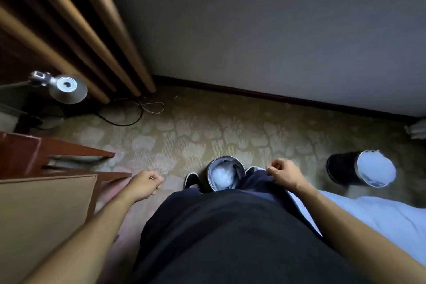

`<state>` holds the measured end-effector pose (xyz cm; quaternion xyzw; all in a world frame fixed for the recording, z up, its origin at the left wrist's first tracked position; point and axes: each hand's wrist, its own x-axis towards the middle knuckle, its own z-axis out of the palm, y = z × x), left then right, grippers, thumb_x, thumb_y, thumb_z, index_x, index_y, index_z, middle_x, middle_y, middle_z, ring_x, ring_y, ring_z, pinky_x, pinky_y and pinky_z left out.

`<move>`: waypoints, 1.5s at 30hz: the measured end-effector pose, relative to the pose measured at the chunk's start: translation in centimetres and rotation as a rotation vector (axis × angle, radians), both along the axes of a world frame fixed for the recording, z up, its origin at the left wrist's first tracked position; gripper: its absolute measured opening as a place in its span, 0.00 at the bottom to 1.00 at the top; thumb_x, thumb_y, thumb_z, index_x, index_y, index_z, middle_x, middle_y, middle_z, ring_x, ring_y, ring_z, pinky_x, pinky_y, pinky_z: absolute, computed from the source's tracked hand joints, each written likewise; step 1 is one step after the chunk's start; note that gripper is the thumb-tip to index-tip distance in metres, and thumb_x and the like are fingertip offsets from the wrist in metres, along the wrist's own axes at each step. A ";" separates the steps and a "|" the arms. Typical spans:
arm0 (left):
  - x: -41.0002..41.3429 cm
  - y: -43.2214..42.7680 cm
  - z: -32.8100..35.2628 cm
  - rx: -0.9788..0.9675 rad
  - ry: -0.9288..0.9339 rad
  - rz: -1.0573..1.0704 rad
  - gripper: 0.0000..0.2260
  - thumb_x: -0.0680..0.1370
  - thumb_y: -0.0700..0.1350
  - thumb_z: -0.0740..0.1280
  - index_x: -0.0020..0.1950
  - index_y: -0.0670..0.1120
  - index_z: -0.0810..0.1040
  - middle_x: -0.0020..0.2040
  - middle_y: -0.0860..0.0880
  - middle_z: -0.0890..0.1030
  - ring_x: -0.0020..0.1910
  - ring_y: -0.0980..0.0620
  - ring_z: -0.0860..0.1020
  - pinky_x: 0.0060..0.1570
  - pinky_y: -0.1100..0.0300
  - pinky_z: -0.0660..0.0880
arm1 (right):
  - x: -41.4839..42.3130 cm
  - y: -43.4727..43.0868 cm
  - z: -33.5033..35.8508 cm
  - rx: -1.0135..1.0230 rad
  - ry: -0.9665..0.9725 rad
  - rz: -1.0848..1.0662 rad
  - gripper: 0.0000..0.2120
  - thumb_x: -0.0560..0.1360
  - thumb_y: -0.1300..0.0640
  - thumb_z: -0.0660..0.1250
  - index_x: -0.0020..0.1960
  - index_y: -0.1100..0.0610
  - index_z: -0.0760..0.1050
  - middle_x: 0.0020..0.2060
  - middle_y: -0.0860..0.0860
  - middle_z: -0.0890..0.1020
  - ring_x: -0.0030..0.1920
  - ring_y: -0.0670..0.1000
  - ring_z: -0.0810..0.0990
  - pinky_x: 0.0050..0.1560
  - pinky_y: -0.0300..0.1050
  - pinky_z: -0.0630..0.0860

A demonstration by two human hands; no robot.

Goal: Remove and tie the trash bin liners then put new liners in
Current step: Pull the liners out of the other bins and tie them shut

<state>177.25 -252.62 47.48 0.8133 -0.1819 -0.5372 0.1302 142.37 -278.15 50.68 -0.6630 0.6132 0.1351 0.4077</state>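
Beige carpet [207, 127]: leaf-patterned, it runs from our feet to the wall at 12 o'clock.
Grey wall [253, 30]: a dark skirting board lines its foot.
Curtain [76, 30]: tan folds at 11 o'clock reach the floor.
Chair [46, 214]: a tan pad in red-brown wood at 8 o'clock, just beside our left arm.
Bed [380, 226]: white bedding at 4 o'clock, under our right arm.
Far trash bin [341, 168]: black, at 2 o'clock and well apart from the near one, with a white liner [375, 172] across its mouth.
Near trash bin [209, 176]: at our feet at 12 o'clock, just beside our left shoe [192, 178], with a crumpled liner [222, 176] inside.
Desk lamp [66, 87]: metal, at 10 o'clock.
Right hand [284, 176]: at the near bin's 3 o'clock, fingers curled against our dark trouser leg; we cannot tell whether they pinch the cloth.
Left hand [145, 185]: at the near bin's 9 o'clock, fingers clenched on nothing.
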 end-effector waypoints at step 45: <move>-41.0 -1.8 -27.6 -0.113 -0.380 0.465 0.05 0.78 0.44 0.65 0.47 0.49 0.81 0.35 0.52 0.83 0.40 0.49 0.82 0.47 0.55 0.80 | -11.8 -10.0 -31.3 -0.053 -0.256 0.939 0.02 0.75 0.54 0.71 0.47 0.51 0.80 0.38 0.45 0.83 0.34 0.42 0.81 0.31 0.30 0.71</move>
